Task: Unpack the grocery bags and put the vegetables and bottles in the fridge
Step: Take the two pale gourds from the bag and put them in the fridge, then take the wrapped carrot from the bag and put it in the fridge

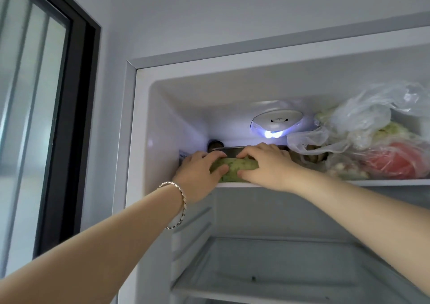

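Head view: left hand (200, 172) and right hand (267, 167) grip a pale green gourd (235, 166), fingers curled over its top, thumbs in front. It sits at the top shelf's (377, 182) front edge, on the left side. A metal pot (230, 151) stands just behind it. Bagged vegetables (377, 145) crowd the right. The left hand is near the fridge wall (160, 129).

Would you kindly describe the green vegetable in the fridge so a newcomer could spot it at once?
In the open fridge, look at the top shelf, left end, below the lamp. A pale green, speckled gourd lies along the front edge, held by the left hand and right hand. Unlike the bagged vegetables to its right, it is bare.
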Action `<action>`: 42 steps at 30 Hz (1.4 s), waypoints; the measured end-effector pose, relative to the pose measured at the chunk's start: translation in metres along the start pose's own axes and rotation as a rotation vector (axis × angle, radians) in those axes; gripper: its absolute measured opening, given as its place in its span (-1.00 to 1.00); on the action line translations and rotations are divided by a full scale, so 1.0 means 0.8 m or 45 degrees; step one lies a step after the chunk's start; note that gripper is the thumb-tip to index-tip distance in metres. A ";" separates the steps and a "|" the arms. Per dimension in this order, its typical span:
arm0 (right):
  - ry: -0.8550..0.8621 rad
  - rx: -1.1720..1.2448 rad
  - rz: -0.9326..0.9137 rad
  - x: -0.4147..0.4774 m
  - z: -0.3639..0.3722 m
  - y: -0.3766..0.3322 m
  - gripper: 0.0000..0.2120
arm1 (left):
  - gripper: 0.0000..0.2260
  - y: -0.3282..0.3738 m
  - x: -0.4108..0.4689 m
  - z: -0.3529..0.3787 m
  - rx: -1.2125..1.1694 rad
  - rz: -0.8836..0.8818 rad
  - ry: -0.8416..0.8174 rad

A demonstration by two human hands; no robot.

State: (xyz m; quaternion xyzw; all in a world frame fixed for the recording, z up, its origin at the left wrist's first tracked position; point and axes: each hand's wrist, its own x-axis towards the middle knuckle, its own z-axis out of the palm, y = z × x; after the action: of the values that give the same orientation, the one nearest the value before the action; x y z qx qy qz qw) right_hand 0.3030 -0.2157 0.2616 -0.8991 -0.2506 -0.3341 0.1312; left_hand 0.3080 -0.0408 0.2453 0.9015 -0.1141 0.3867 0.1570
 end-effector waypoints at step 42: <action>-0.912 0.766 -2.353 -0.871 -0.186 -0.771 -0.85 | -0.74 0.369 -1.171 -0.554 1.051 -2.700 -0.060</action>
State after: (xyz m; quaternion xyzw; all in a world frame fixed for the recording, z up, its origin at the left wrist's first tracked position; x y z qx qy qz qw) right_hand -0.5623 -0.0106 -0.0499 -0.3327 -0.9404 0.0591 -0.0395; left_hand -0.7137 -0.0702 -0.0949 0.5335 0.8390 0.0501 0.0941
